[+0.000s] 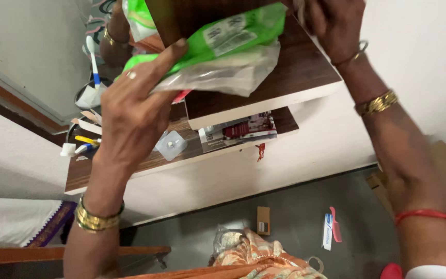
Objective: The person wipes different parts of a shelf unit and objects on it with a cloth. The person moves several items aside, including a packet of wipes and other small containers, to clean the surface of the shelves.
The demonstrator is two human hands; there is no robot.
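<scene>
Grey floor fills the lower frame, strewn with a small brown box (263,221) and a pink comb (335,225). Higher, the left hand (132,111) pinches a green plastic packet (218,39) against the upper wooden shelf (290,77), steadying it. At top right, the right hand (334,23) reaches in; I cannot tell its grip.
</scene>
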